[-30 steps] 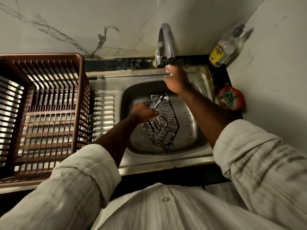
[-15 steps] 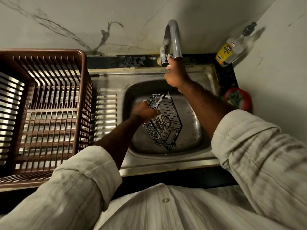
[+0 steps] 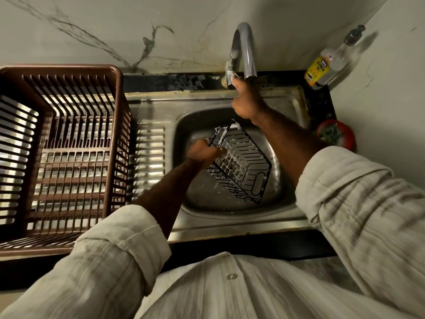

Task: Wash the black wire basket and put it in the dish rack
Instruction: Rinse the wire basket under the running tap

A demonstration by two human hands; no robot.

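Note:
The black wire basket (image 3: 241, 165), streaked with white foam, hangs tilted over the steel sink bowl (image 3: 202, 199). My left hand (image 3: 203, 151) grips its upper left rim. My right hand (image 3: 247, 101) reaches up to the base of the curved metal tap (image 3: 245, 49), its fingers curled around the tap's handle. The brown plastic dish rack (image 3: 69, 155) stands to the left of the sink with nothing in it.
A dish soap bottle (image 3: 327, 65) leans in the back right corner. A red bowl holding a green scrubber (image 3: 335, 134) sits right of the sink. The ribbed drainboard (image 3: 149, 157) lies between rack and bowl. A marble wall rises behind.
My right hand has moved up from above the basket to the tap's handle. My left hand keeps hold of the basket, which has barely moved.

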